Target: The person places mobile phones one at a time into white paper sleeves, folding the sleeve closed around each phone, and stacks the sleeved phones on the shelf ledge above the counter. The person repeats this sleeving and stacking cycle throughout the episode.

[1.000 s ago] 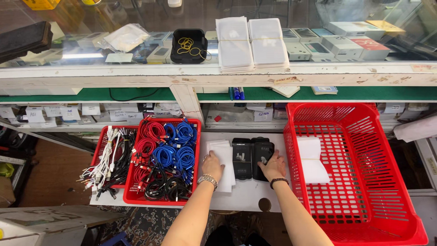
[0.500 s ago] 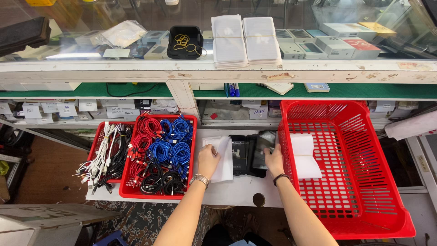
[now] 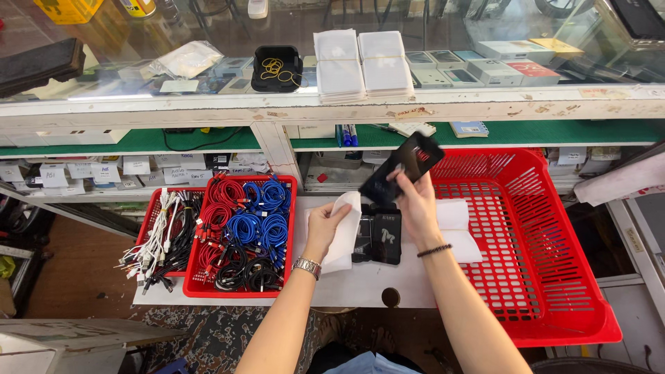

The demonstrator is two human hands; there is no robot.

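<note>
at the counter edge, a black pouch (image 3: 404, 166) is held raised in the closed right hand (image 3: 418, 208), a white sleeve (image 3: 344, 232) pinched in the closed left hand (image 3: 323, 225).
head view: bagging appears to be in hand; next, pouch mouth and sleeve need aligning. below the grip lies a black pouch stack (image 3: 377, 235); right, a red basket (image 3: 554, 228); left, a red cable tray (image 3: 239, 235); above, white packet stacks (image 3: 360, 62) and small boxed packages (image 3: 485, 66).
</note>
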